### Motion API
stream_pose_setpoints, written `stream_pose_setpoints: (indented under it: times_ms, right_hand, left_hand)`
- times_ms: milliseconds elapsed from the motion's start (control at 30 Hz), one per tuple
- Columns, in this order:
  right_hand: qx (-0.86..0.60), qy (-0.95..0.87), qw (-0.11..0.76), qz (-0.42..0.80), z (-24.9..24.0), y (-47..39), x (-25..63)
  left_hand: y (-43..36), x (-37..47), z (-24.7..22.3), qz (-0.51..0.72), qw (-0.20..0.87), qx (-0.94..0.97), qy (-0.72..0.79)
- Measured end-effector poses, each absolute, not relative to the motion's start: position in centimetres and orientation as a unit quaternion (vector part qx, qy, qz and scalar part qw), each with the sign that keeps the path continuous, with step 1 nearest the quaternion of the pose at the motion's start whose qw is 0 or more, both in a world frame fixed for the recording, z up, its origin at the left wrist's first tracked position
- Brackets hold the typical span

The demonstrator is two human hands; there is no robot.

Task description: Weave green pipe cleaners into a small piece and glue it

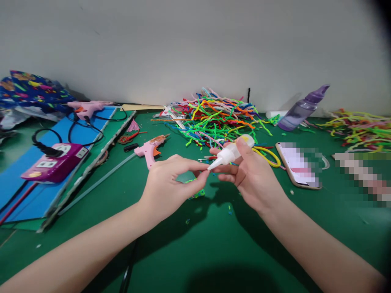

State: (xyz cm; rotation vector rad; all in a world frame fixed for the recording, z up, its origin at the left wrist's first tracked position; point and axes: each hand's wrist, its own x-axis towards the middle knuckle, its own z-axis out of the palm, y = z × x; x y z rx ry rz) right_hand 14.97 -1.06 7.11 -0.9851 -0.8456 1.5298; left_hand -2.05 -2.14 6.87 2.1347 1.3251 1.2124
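Observation:
My right hand (252, 173) holds a small white glue bottle (233, 151) tilted, its narrow nozzle pointing down to the left. At the nozzle's tip, the thumb and forefinger of my left hand (171, 183) are pinched together; anything tiny between them is hidden. Below the fingers lies a small green and blue fuzzy piece (198, 194) on the table, partly covered by my left hand. A pink hot glue gun (150, 151) with a long glue stick in its back rests just beyond that hand.
A heap of coloured pipe cleaners (216, 116) lies by the wall, with more at the right. A purple bottle (301, 110) and a phone (297, 165) stand and lie on the right. At the left, a purple power strip (56, 165) sits on a blue board (18, 191) with a second glue gun (88, 108).

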Motion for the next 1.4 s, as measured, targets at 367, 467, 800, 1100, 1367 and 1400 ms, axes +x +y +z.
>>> stream_pose_setpoints:
  times_ms: [367, 467, 800, 1100, 1367, 1400]
  right_hand:
    - [-0.366, -0.374, 0.583, 0.622, 7.1, -1.6, 14.4]
    - [-0.367, -0.359, 0.593, 0.620, 7.2, -1.7, 14.5]
    - [-0.374, -0.357, 0.611, 0.599, 7.6, -1.9, 14.1]
    - [-0.375, -0.364, 0.616, 0.590, 8.4, -2.8, 13.6]
    - [-0.385, -0.361, 0.638, 0.561, 8.6, -3.4, 13.0]
    - [-0.384, -0.364, 0.647, 0.550, 8.5, -3.5, 12.8]
  left_hand:
    - [-1.9, -1.9, 7.0, 0.408, 0.348, 0.692, 0.483]
    - [-2.0, -1.9, 7.1, 0.407, 0.382, 0.679, 0.477]
    - [-2.0, -1.9, 7.6, 0.401, 0.485, 0.630, 0.455]
    - [-2.1, -1.9, 7.2, 0.423, 0.609, 0.532, 0.409]
    - [-1.8, -1.8, 6.9, 0.421, 0.633, 0.504, 0.411]
    - [-1.8, -1.8, 6.9, 0.419, 0.637, 0.501, 0.410]
